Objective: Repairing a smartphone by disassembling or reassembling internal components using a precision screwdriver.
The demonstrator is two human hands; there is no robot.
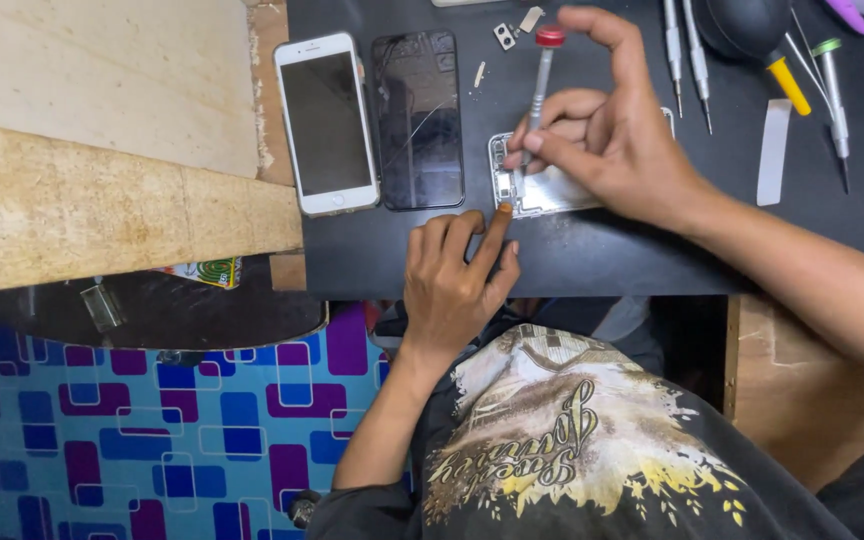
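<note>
Our right hand point(607, 130) pinches a red-capped screwdriver point(540, 85), held upright with its tip down in the open phone body point(542, 185) on the black mat point(602, 250). Our left hand point(455, 283), grasping nothing, presses a fingertip on the body's six o'clock edge. At nine o'clock lie a dark screen point(417, 120) and white phone point(325, 122).
</note>
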